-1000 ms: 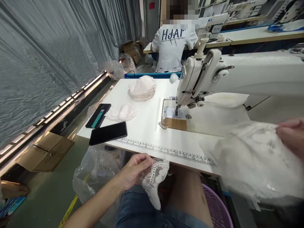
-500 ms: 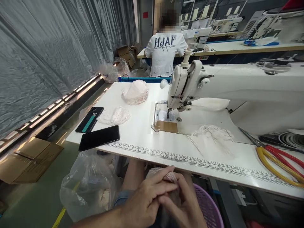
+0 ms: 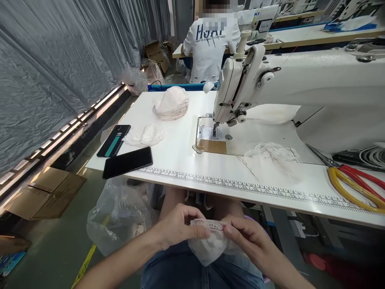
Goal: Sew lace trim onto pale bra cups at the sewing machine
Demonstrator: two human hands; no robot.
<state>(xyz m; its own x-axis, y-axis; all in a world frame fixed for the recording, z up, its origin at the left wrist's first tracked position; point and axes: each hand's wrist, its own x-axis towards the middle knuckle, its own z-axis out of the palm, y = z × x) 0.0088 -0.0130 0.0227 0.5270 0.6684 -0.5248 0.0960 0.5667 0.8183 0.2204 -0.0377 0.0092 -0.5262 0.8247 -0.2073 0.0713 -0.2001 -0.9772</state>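
Over my lap, a pale, cup-shaped lace-edged fabric piece (image 3: 209,247) is stretched between my two hands. My left hand (image 3: 183,226) pinches its upper left edge, thumb lying along the front. At the upper right edge, my right hand (image 3: 248,235) grips the trim between thumb and fingers. A sewing machine (image 3: 231,90) stands on the white table above, its needle area holding no cloth that I can see. Right of the needle lies a flat lace piece (image 3: 270,152) with loose threads. Farther left are a single lace piece (image 3: 146,135) and a stack of pale cups (image 3: 173,103).
Two dark phones (image 3: 128,162) (image 3: 114,140) lie at the table's left. Scissors (image 3: 355,180) with red and yellow handles rest at the right edge. A clear plastic bag (image 3: 117,216) and a cardboard box (image 3: 46,194) are on the floor. Ahead, a person (image 3: 209,46) sits at another table.
My hands, overlapped before, have moved apart and now hold the fabric piece spread between them. The view has tilted downward, showing more of my lap.
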